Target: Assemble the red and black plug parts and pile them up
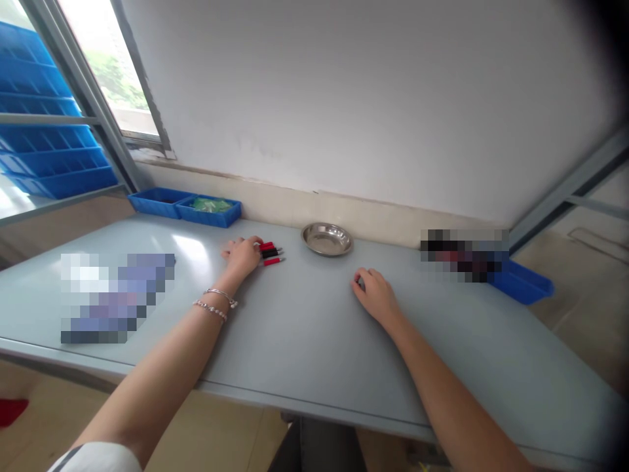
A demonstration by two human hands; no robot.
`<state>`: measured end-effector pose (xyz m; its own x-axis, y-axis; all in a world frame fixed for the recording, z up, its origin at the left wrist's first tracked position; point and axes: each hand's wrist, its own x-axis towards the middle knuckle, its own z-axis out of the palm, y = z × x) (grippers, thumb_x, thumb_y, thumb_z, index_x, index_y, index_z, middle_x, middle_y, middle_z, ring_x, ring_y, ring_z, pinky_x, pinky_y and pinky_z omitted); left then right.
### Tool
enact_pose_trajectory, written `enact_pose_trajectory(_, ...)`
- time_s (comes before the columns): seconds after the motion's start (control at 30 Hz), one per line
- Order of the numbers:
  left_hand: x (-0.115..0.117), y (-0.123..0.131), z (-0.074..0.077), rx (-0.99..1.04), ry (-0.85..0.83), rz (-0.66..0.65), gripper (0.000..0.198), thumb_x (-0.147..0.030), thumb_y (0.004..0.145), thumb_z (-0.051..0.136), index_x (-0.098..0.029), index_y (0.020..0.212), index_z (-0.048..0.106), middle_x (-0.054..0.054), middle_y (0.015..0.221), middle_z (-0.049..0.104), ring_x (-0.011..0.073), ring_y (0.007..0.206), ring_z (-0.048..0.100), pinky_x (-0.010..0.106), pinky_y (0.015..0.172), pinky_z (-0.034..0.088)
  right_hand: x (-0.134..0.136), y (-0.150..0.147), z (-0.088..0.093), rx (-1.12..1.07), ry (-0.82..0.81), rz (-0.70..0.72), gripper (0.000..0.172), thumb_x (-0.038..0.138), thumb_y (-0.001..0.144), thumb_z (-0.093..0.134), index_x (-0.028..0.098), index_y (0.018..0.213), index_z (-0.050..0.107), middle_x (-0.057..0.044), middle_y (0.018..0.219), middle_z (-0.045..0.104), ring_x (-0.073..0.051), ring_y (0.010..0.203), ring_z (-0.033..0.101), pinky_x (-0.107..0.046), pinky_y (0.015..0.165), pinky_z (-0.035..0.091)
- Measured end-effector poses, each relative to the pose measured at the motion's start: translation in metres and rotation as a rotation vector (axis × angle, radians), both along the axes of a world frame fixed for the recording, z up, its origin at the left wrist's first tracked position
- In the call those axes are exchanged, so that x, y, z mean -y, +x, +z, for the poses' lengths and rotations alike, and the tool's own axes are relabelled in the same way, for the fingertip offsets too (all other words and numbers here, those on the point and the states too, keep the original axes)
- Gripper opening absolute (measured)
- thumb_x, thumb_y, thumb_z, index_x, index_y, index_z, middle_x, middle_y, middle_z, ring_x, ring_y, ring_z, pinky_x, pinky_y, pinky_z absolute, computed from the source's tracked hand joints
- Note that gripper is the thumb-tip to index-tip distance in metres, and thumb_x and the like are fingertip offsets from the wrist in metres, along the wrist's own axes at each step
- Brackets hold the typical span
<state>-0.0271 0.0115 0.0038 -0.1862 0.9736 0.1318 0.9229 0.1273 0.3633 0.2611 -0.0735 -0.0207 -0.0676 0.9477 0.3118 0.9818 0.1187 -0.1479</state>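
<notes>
My left hand (243,255) is palm down on the table, with its fingers bent over the near ends of several red and black pens (270,252). The pens lie side by side, and their silver tips point right. Part of each pen is hidden under the fingers. To the right, my right hand (377,295) rests on the tabletop, loosely curled. A dark gap shows between its thumb and forefinger, and I see no object in it. A round, shallow steel dish (328,240) stands between the two hands, farther back near the wall. Neither hand touches it.
Two blue bins (209,211) stand at the back left; one holds green packets. Another blue bin (523,280) is at the right edge of the grey table (304,341). Blurred-out items lie left and right. Stacked blue trays (49,144) fill a rack at left.
</notes>
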Motion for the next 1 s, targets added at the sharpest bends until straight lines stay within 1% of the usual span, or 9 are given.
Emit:
enact_pose_trajectory(0.3,0.0,-0.001,-0.001,0.007,0.027,-0.013,0.035,-0.028,0.08,0.032,-0.029,0.101,0.06,0.014,0.098,0.053,0.0363,0.101,0.04,0.049,0.073,0.032,-0.001,0.002,-0.002,-0.016,0.015,0.023,0.013,0.021,0.079,0.042,0.018,0.078,0.054,-0.005,0.074,0.053,-0.016,0.074,0.05,-0.024,0.061,0.033)
enact_pose_trajectory(0.53,0.0,0.0,0.0,0.015,0.006,-0.017,0.034,-0.024,0.08,0.032,-0.028,0.099,0.06,0.014,0.101,0.051,0.0357,0.101,0.039,0.049,0.074,0.03,0.0,0.001,0.0,-0.036,-0.001,0.015,0.013,0.02,0.079,0.041,0.018,0.077,0.054,-0.005,0.074,0.052,-0.016,0.074,0.05,-0.024,0.062,0.033)
enact_pose_trajectory(0.7,0.0,0.001,0.0,-0.009,0.07,-0.038,0.03,-0.025,0.08,0.035,-0.026,0.095,0.06,0.013,0.101,0.051,0.0346,0.101,0.038,0.047,0.075,0.03,0.001,0.0,0.003,-0.047,-0.009,0.006,0.013,0.021,0.078,0.042,0.018,0.078,0.054,-0.005,0.074,0.052,-0.016,0.072,0.049,-0.024,0.063,0.033)
enact_pose_trajectory(0.83,0.004,0.006,0.007,-0.094,0.127,-0.121,0.026,-0.031,0.081,0.038,-0.025,0.092,0.061,0.012,0.098,0.053,0.0323,0.099,0.039,0.044,0.075,0.029,0.001,-0.001,0.004,-0.056,-0.027,-0.005,0.013,0.021,0.079,0.042,0.018,0.079,0.055,-0.005,0.076,0.053,-0.016,0.072,0.05,-0.025,0.064,0.034)
enact_pose_trajectory(1.0,0.011,0.015,0.014,-0.245,0.074,-0.33,0.019,-0.035,0.077,0.046,-0.023,0.079,0.061,0.009,0.084,0.059,0.0294,0.091,0.044,0.04,0.072,0.027,0.001,-0.001,0.004,-0.059,-0.019,0.006,0.012,0.021,0.08,0.042,0.018,0.08,0.054,-0.006,0.079,0.054,-0.017,0.08,0.05,-0.024,0.065,0.034)
